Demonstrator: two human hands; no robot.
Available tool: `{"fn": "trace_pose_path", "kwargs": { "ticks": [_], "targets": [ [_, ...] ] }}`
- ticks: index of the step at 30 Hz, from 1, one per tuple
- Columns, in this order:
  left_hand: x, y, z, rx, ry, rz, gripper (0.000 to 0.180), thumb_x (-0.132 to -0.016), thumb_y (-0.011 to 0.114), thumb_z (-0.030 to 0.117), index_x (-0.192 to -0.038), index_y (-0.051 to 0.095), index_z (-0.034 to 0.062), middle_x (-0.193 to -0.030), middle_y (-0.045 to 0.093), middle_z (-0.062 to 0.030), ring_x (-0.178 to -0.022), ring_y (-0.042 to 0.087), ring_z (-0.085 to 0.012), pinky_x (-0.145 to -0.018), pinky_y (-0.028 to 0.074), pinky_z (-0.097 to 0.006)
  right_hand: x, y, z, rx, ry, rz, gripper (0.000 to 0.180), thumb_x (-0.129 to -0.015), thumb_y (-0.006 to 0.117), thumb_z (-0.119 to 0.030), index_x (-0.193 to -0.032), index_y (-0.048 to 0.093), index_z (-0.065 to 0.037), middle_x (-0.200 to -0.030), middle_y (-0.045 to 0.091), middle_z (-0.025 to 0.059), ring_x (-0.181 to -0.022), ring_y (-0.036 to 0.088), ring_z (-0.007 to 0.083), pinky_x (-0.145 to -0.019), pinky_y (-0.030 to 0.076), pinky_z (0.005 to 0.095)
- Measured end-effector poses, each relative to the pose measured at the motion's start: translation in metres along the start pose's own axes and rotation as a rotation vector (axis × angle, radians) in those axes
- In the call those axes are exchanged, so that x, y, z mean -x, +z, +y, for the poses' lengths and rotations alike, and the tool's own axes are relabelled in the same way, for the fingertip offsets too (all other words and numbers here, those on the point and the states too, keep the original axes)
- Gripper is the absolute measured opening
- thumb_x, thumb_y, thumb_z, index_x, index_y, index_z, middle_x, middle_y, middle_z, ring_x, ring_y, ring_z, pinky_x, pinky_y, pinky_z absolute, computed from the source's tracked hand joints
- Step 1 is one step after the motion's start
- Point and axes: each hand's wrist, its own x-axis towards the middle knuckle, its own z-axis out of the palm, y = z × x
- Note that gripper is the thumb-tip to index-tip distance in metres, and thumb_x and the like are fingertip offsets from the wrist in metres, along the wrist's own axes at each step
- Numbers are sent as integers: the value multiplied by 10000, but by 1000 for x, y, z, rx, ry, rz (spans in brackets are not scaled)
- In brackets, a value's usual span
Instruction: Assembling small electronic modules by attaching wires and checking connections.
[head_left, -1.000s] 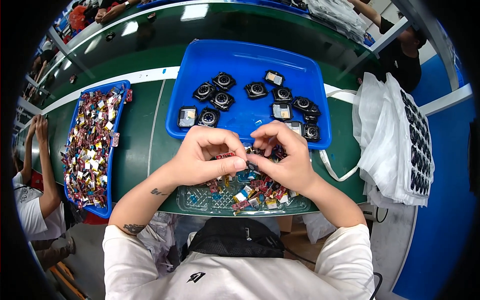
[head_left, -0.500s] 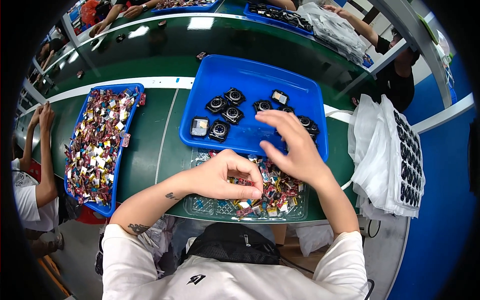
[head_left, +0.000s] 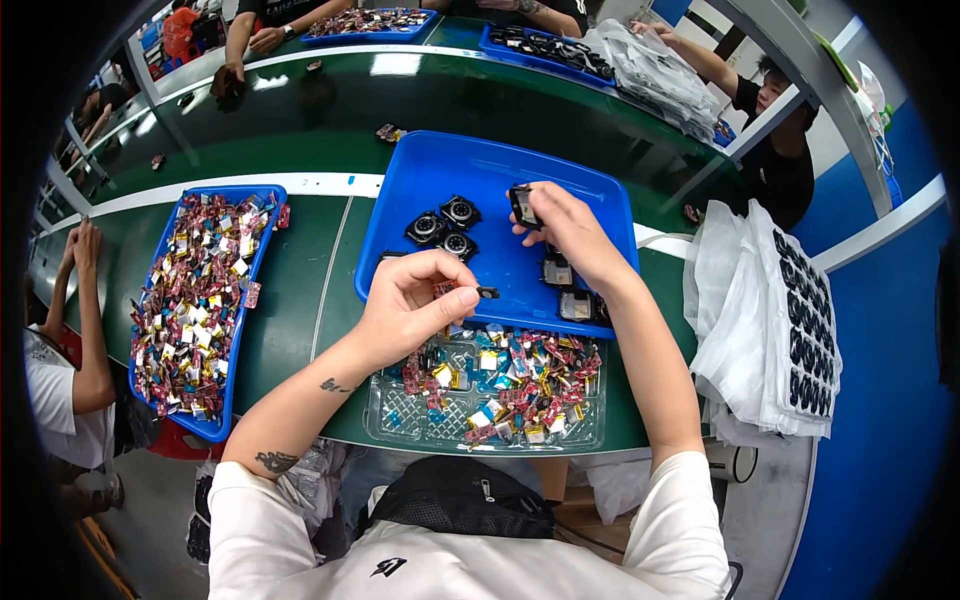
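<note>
Green bench (head_left: pixel 305 255), bearing one large blue tray (head_left: pixel 480 165). Watch case (head_left: pixel 524 207): above the tray, gripped in the fingers of the nearer right hand (head_left: pixel 575 230), at its ten o'clock; long axis roughly eleven-to-five. Left hand (head_left: pixel 410 305): fingertips pinching a small dark part (head_left: pixel 488 293), at the case's seven o'clock, apart.

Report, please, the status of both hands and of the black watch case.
Right hand gripping black watch case over blue tray. Left hand pinching small black piece. Other cases lying in tray.
</note>
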Motion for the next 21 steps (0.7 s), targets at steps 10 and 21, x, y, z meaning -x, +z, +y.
{"fn": "trace_pose_path", "kwargs": {
  "ticks": [10, 21],
  "targets": [
    [-5, -4, -2, -147, 71, 240, 65, -871, 618, 44, -871, 609, -20, -1084, 537, -99, -707, 531, -79, -600, 454, -213, 24, 31, -20, -88, 7, -38, 305, -891, 635, -136, -1154, 556, -4, -912, 625, 62, -693, 613, 84, -591, 506, 201],
    [-3, 6, -1, -327, -46, 282, 53, -831, 640, 29, -820, 643, -22, -1150, 530, -108, -901, 592, -120, -748, 495, -234, 38, 59, -8, 130, -94, -98, 305, -854, 610, -4, -1155, 569, 20, -960, 642, 63, -807, 616, 78, -719, 520, 223]
  ]
}}
